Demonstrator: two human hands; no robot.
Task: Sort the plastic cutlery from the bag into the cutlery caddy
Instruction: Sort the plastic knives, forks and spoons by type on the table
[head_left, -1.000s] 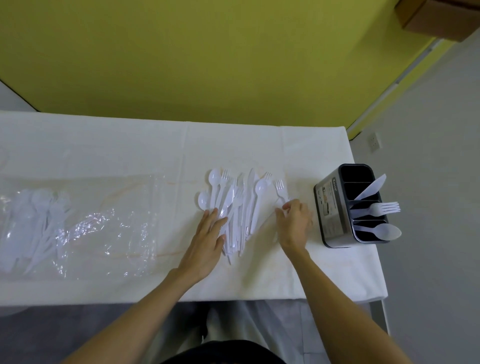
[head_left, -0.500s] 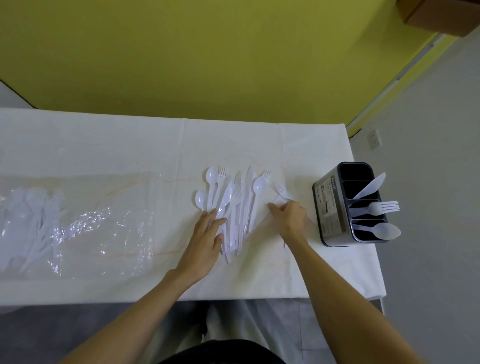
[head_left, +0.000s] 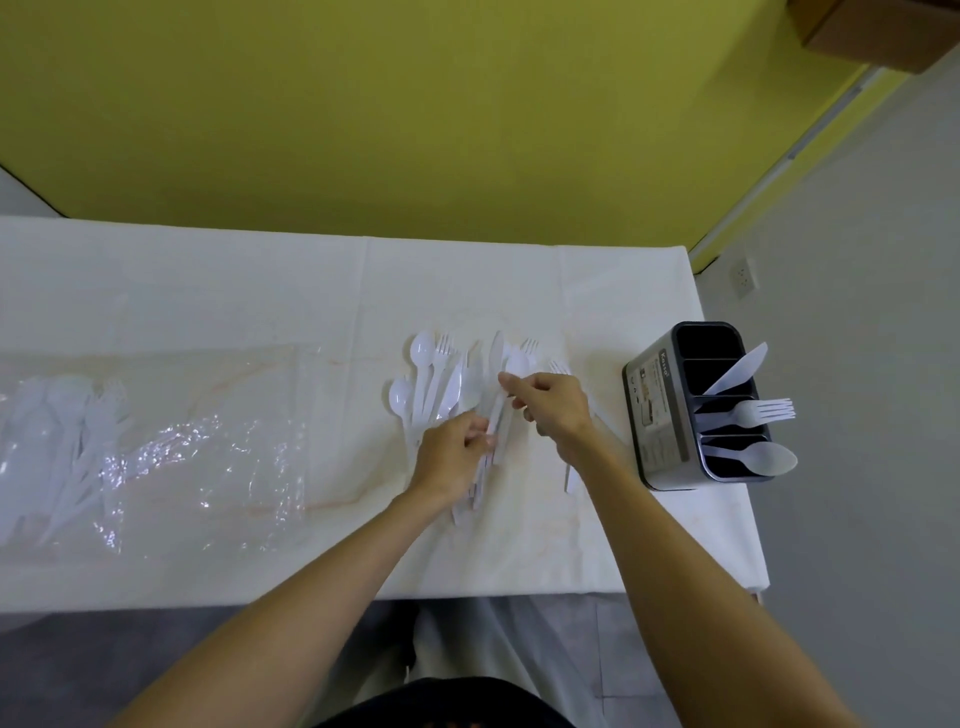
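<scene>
1 cutlery pile under curled left hand and right hand

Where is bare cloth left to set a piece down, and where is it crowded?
Free: the far strip of tablecloth behind the cutlery pile, and the band between bag and pile. Crowded: the pile, where left hand and right hand pinch a piece, and the gap toward the caddy.

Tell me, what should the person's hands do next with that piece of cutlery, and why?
Probably lift the utensil clear of the pile, then carry it right to the caddy. The left hand and right hand both pinch it, and the caddy already keeps a knife, a fork and a spoon in separate slots. The utensil's kind is too blurred to tell.
</scene>
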